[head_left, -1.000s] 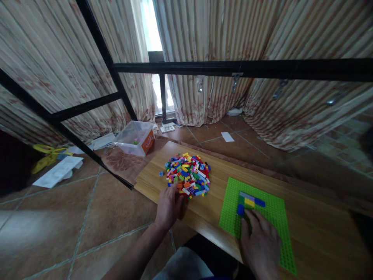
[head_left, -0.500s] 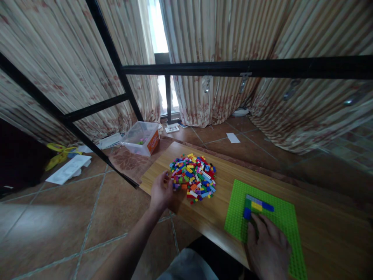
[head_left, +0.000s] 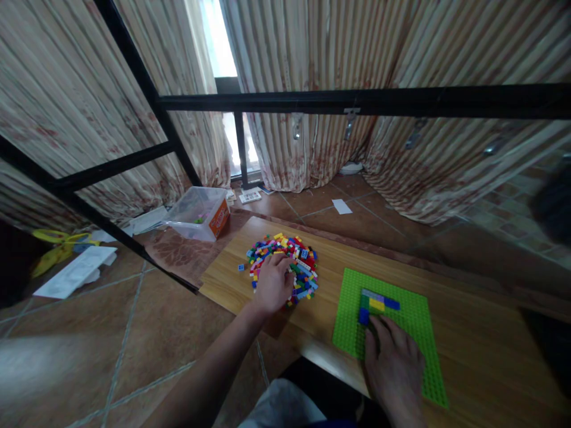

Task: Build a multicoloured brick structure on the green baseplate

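Observation:
My left hand [head_left: 274, 285] is over the near-left part of a pile of small coloured building bricks [head_left: 307, 267], its fingers bent and slightly apart, tips among the bricks. What its fingertips touch is partly hidden. My right hand [head_left: 395, 359] rests on a green studded baseplate [head_left: 413, 330], fingers curved and thumb apart, with nothing visible held. Just beyond its fingertips, blue bricks [head_left: 364, 315], a yellow brick [head_left: 377, 305] and a greyish strip [head_left: 372, 294] sit joined on the plate. One loose blue brick [head_left: 241, 267] lies left of the pile.
The wooden board [head_left: 223, 282] carries the pile and baseplate. A clear plastic box [head_left: 191, 220] with an orange label stands on the tiled floor beyond its left end. Black metal bars [head_left: 285, 103] cross ahead of patterned curtains. White paper [head_left: 342, 206] lies on the floor.
My left hand has moved right, from the pile's left edge to over the bricks. A loose blue brick now shows left of the pile. My right hand stays at the baseplate; the view shifted right.

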The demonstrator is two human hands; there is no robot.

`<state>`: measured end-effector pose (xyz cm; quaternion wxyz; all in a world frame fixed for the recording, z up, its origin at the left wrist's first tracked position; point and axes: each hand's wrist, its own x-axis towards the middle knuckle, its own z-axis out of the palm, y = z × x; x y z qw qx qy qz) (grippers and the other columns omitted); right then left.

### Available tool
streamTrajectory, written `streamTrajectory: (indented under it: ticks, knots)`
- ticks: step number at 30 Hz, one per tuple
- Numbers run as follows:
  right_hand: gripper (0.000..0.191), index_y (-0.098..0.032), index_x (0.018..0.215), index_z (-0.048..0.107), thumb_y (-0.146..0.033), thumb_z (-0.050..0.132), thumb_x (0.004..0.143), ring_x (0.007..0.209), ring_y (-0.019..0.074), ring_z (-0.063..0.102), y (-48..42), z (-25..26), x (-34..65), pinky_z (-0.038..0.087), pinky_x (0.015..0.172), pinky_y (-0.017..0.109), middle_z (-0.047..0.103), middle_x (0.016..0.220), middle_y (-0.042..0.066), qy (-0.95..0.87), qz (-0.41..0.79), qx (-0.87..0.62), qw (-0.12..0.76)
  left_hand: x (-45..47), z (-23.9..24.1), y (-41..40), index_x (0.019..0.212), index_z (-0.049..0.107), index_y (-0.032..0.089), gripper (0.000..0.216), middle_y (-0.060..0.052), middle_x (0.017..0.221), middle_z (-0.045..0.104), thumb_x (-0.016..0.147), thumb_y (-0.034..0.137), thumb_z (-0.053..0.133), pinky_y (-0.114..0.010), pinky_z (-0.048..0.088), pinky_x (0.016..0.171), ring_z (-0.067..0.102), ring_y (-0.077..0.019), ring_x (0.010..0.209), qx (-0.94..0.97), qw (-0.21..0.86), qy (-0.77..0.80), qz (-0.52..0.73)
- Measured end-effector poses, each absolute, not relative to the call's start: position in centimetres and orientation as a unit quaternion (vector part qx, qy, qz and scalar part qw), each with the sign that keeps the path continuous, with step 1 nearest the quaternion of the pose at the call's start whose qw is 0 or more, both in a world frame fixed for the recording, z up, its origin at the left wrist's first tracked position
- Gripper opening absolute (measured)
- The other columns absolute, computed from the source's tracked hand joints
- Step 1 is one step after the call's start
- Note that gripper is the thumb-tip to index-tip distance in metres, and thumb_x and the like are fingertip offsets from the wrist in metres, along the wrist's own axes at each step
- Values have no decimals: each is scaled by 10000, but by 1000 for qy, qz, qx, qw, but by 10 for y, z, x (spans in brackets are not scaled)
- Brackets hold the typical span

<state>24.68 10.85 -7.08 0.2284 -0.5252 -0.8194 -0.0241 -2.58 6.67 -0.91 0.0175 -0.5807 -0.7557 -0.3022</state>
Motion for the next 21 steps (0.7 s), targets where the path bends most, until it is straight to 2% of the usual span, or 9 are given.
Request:
streamTrajectory:
  ticks: [5, 15, 21]
  knots:
    - [418, -155, 1148, 647, -361, 358, 928, 1054, 304, 519, 109, -71, 247, 382, 866, 443, 620, 1219, 132, -822, -16, -519, 232, -27, -2, 84, 955, 694, 197, 252, -83, 1121, 617, 769, 107, 549, -429, 429, 966, 529, -246, 1061, -598, 19, -775, -204]
    - [368, -149, 1157, 644, -318, 399, 940, 1079, 298, 511, 108, -66, 244, 369, 896, 446, 616, 1224, 140, -818, 5, -519, 248, -39, 4, 96, 981, 702, 230, 296, -74, 1104, 622, 759, 116, 544, -460, 395, 982, 526, -259, 1052, -645, 13, -750, -147]
    - [334, -154, 1126, 654, -306, 422, 939, 1076, 287, 521, 108, -67, 245, 385, 896, 438, 623, 1199, 131, -804, 38, -517, 291, -49, 6, 104, 948, 712, 238, 232, -73, 1141, 618, 800, 161, 551, -473, 393, 985, 530, -271, 1047, -681, 42, -726, -88]
